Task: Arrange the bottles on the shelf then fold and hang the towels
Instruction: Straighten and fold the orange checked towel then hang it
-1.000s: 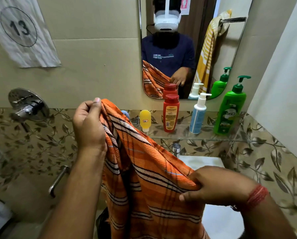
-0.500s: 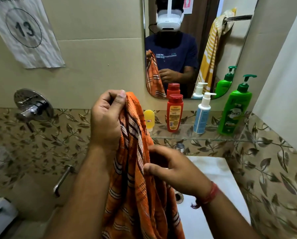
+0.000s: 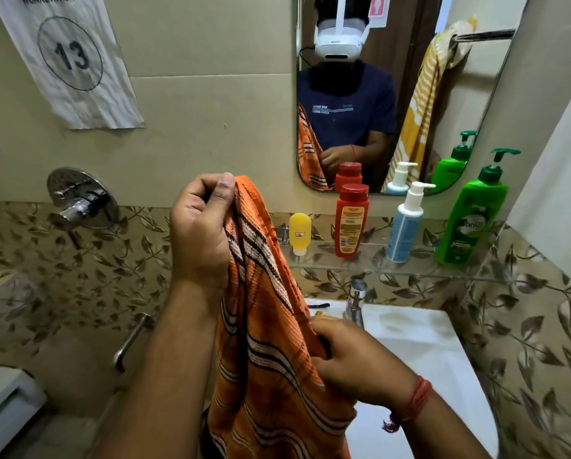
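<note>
An orange striped towel (image 3: pixel 271 342) hangs in front of me, gathered lengthwise. My left hand (image 3: pixel 201 233) pinches its top edge at chest height. My right hand (image 3: pixel 353 362) grips the towel's right side lower down, over the sink. On the glass shelf (image 3: pixel 377 270) stand a small yellow bottle (image 3: pixel 299 232), a red bottle (image 3: pixel 351 220), a white-and-blue pump bottle (image 3: pixel 406 223) and a green pump bottle (image 3: pixel 473 210), all upright in a row. A yellow striped towel (image 3: pixel 420 120) shows in the mirror, draped over a rail.
A white sink (image 3: pixel 420 356) with a chrome tap (image 3: pixel 355 303) lies below the shelf. A mirror (image 3: pixel 393 87) hangs above it. A shower valve (image 3: pixel 80 197) and a metal handle (image 3: pixel 130 341) sit on the left wall. A paper sign "13" (image 3: pixel 68 58) hangs upper left.
My right hand has slid down the towel's right side toward me, from beside my left hand to lower over the sink. The towel went from spread to gathered.
</note>
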